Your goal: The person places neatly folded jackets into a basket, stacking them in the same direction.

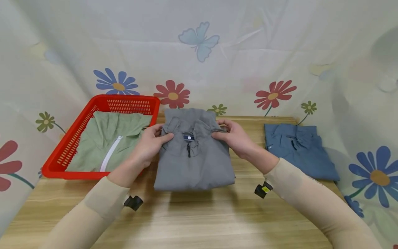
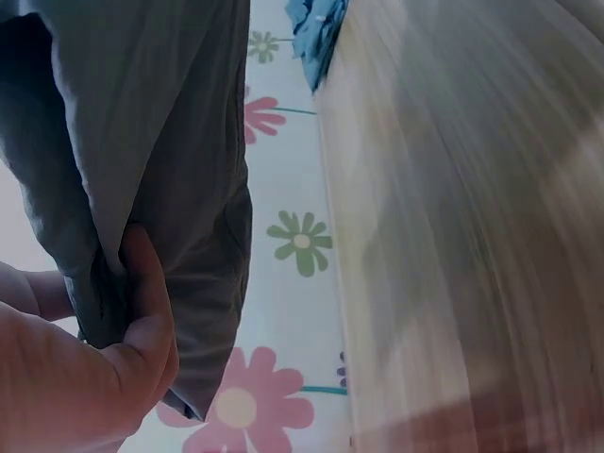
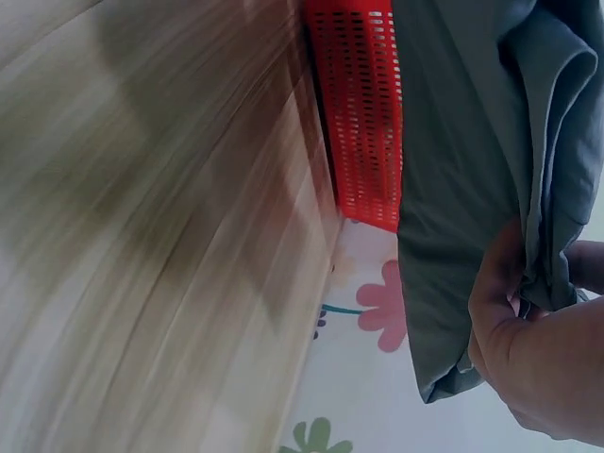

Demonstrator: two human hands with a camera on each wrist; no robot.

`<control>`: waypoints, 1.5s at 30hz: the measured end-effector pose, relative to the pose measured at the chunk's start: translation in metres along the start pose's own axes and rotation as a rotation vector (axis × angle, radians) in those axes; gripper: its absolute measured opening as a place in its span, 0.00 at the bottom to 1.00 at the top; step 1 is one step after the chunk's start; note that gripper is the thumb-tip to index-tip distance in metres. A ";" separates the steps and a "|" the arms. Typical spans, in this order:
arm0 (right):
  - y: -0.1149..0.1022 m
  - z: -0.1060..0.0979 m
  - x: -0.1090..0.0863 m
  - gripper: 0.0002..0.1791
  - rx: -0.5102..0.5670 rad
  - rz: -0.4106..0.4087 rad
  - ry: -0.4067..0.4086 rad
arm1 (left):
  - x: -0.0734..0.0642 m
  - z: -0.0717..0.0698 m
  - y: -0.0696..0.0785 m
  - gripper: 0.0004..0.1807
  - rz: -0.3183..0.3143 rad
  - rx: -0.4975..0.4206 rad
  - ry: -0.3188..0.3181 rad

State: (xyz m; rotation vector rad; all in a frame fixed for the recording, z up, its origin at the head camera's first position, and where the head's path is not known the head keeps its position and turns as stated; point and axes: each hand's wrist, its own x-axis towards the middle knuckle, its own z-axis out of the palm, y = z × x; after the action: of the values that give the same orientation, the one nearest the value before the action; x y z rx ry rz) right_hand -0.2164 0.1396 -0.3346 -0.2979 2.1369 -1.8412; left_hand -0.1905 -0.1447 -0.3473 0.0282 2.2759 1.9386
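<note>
A folded grey jacket (image 1: 196,166) with a dark zip pull and a collar label is held up above the wooden table, its shadow falling beneath. My left hand (image 1: 152,141) pinches its left shoulder edge, thumb on top. On the opposite shoulder my right hand (image 1: 236,138) grips the cloth in the same way. In the left wrist view the fingers (image 2: 146,293) curl round the layered fabric (image 2: 198,208). The right wrist view has the right hand (image 3: 538,349) clasping the jacket's fold (image 3: 453,236), which hangs clear of the tabletop.
At the left stands a red plastic basket (image 1: 102,175) with a folded green garment (image 1: 90,145) with a white zip inside. A folded blue garment (image 1: 301,152) lies at the right of the wooden table (image 1: 199,221). Behind hangs a flower-printed curtain (image 1: 236,69).
</note>
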 end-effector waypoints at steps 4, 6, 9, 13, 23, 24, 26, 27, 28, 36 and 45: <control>-0.006 0.006 0.004 0.24 -0.008 0.002 -0.016 | -0.003 -0.009 0.005 0.31 -0.015 0.017 0.000; -0.009 0.008 0.007 0.24 -0.024 -0.003 -0.020 | -0.005 -0.013 0.007 0.32 -0.031 0.023 0.001; -0.014 0.012 0.010 0.23 -0.044 -0.018 -0.020 | -0.007 -0.020 0.010 0.33 -0.060 0.024 0.002; -0.021 0.017 0.015 0.23 -0.059 -0.030 -0.015 | -0.010 -0.032 0.013 0.34 -0.070 0.027 -0.003; -0.032 0.035 0.028 0.22 -0.105 -0.031 -0.025 | -0.008 -0.061 0.015 0.33 -0.055 0.092 -0.002; -0.032 0.037 0.029 0.22 -0.112 -0.028 -0.024 | -0.008 -0.064 0.015 0.33 -0.058 0.100 -0.003; -0.032 0.040 0.031 0.22 -0.117 -0.020 -0.024 | -0.006 -0.069 0.014 0.33 -0.063 0.112 -0.005; -0.032 0.042 0.031 0.22 -0.116 -0.016 -0.026 | -0.005 -0.071 0.013 0.33 -0.065 0.119 -0.005; -0.031 0.043 0.032 0.22 -0.111 -0.014 -0.027 | -0.005 -0.073 0.013 0.33 -0.065 0.122 -0.010; -0.031 0.057 0.037 0.22 -0.082 -0.032 -0.034 | -0.003 -0.089 0.009 0.35 -0.082 0.213 -0.018; -0.030 0.076 0.050 0.18 -0.111 -0.072 -0.043 | 0.004 -0.125 0.003 0.37 -0.088 0.386 -0.119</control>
State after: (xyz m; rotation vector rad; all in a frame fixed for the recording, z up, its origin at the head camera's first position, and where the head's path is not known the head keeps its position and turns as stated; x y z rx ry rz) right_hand -0.2369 0.0469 -0.3198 -0.4416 2.2300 -1.7402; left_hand -0.2105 -0.2661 -0.3259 0.0826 2.4848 1.3918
